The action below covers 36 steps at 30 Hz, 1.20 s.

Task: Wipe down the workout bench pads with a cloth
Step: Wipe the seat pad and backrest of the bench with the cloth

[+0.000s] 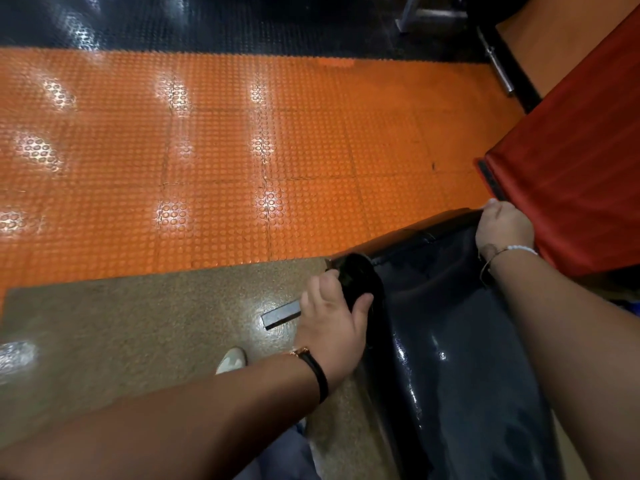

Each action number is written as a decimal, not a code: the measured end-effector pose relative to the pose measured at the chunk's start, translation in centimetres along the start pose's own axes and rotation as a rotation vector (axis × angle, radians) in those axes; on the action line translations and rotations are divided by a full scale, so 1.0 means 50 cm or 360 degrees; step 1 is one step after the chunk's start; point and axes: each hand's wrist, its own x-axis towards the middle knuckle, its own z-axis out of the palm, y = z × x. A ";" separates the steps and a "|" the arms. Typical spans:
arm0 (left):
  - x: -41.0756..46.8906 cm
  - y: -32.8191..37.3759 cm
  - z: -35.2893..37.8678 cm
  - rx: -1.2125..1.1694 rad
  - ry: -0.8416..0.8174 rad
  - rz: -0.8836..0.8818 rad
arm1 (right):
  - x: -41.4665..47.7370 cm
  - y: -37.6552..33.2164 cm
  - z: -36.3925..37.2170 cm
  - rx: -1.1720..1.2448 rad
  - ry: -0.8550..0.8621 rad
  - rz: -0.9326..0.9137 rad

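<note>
A glossy black bench pad (450, 358) runs from the bottom right up toward the middle. Its near-left corner ends in a rounded black lump (358, 275); I cannot tell whether that is the pad's end or a dark cloth. My left hand (332, 320) wraps thumb and fingers around this lump. My right hand (502, 226) is closed over the pad's far edge, right beside a red pad (571, 174). A small pale bit shows at its fingertips. No cloth is clearly visible.
Orange studded floor mats (225, 161) fill the middle, with black mats (207, 22) beyond. A speckled brown floor (138, 334) lies under my left arm, with a flat black bar (282, 315) and my white shoe (232, 360). A steel rod (498, 69) stands by the red pad.
</note>
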 end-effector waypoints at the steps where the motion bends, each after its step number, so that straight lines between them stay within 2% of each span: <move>1: -0.001 -0.002 -0.006 0.0057 -0.0023 0.0024 | 0.000 0.000 0.001 -0.0006 -0.0003 0.0001; 5: 0.064 0.031 -0.029 0.0275 -0.0046 0.0028 | 0.000 -0.003 0.000 -0.0005 -0.0009 0.0022; 8: 0.133 0.076 -0.037 0.0546 -0.0225 0.0086 | -0.002 -0.004 -0.003 0.0001 -0.0034 0.0062; 10: 0.142 0.084 -0.042 0.0655 -0.0336 0.0187 | -0.003 -0.004 -0.005 -0.0005 -0.0053 0.0080; 14: 0.111 0.050 -0.065 0.0750 -0.0324 0.0437 | -0.007 -0.010 -0.017 0.0021 -0.0138 0.0106; 18: 0.115 0.051 -0.095 0.0794 -0.0492 0.0369 | -0.037 -0.032 -0.045 -0.0041 -0.0125 0.0131; 20: 0.133 0.083 -0.096 0.0844 -0.0550 0.0318 | -0.076 -0.061 -0.055 0.0107 -0.0033 -0.0070; 22: 0.154 0.123 -0.084 0.0792 -0.0572 0.0282 | -0.131 -0.092 -0.060 0.0375 -0.0113 -0.0258; 24: 0.176 0.158 -0.068 0.0629 -0.0559 0.0247 | -0.189 -0.117 -0.067 0.0679 -0.0294 -0.0219; 26: 0.198 0.181 -0.057 0.0406 -0.0580 0.0212 | -0.215 -0.123 -0.069 0.0837 -0.0311 -0.0167; 30: 0.220 0.208 -0.048 0.0106 -0.0780 0.0188 | -0.181 -0.102 -0.086 0.0800 -0.0266 -0.0025; 33: 0.217 0.215 -0.048 -0.0012 -0.0732 0.0235 | -0.152 -0.068 -0.103 0.0721 -0.0193 0.0061; 36: 0.211 0.215 -0.042 0.0197 -0.0794 0.0412 | -0.136 -0.047 -0.111 0.0469 -0.0053 0.0228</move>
